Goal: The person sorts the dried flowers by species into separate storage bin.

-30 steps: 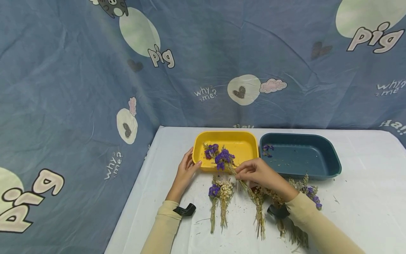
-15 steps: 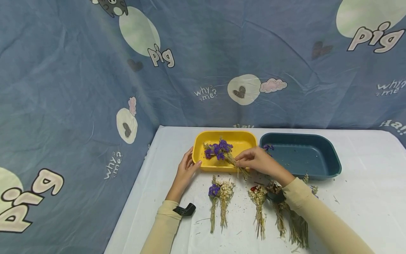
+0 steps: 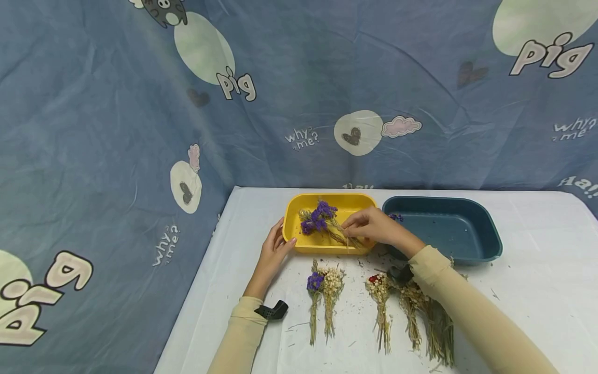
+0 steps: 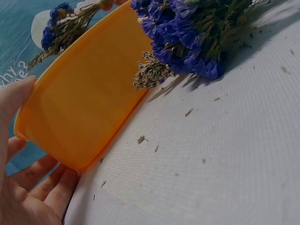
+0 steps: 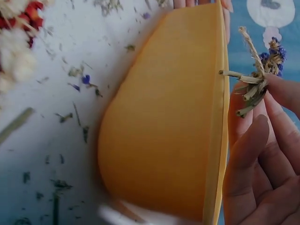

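My left hand (image 3: pixel 275 250) holds the left end of a yellow tray (image 3: pixel 327 250), thumb at the rim and fingers against the outer wall in the left wrist view. My right hand (image 3: pixel 374 224) pinches the stems of a dried purple flower bunch (image 3: pixel 324 212) over the tray. In the right wrist view, cut stem ends (image 5: pixel 252 91) and a bit of twine stick out between thumb and fingers. Another purple bunch (image 3: pixel 307 226) lies in the tray, partly overlapped by the held one.
A dark teal tray (image 3: pixel 481 254) with purple flower bits stands to the right. In front lie a purple bunch (image 3: pixel 315 283), a cream bunch (image 3: pixel 333 283), a cream-and-red bunch (image 3: pixel 380 291) and more bunches (image 3: pixel 413 306) partly under the right forearm. Plant crumbs dot the white cloth.
My right hand has carried the purple bunch from the tray's front edge up and inward, beside the bunch lying there. The left hand stays on the yellow tray.
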Motion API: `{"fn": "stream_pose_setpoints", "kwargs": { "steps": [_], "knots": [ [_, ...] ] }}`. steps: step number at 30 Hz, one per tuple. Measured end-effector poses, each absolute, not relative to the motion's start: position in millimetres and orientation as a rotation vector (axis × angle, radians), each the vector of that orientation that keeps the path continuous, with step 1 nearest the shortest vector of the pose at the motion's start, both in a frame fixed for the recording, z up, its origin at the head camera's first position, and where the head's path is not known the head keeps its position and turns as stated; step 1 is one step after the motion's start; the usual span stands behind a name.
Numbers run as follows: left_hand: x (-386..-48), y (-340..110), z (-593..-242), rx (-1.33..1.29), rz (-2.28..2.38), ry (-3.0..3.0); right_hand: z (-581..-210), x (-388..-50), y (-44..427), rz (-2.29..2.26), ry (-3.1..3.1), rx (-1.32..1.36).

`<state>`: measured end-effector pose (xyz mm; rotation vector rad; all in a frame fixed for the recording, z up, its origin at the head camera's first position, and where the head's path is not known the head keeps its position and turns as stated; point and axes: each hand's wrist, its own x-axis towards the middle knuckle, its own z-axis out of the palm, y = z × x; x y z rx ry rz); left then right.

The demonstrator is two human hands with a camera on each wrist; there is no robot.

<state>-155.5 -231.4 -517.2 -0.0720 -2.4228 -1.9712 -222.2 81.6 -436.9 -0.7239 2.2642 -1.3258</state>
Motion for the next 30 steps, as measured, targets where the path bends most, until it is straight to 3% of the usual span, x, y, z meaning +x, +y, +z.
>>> {"fn": "stream_pose_setpoints", "kwargs": {
  "steps": [5, 11, 30],
  "knots": [
    [-150, -227, -502, -0.029, -1.997, -2.443, -439, -233, 76, -1.309, 2.265, -0.764],
    [-160, -232, -523, -0.010, -1.984, -2.451, -435, -240, 64, -1.263, 2.279, -0.823],
    [-158, -233, -525, -0.081, -1.946, -2.423, -450, -255, 44, -1.115, 2.278, -0.809]
  ]
}}
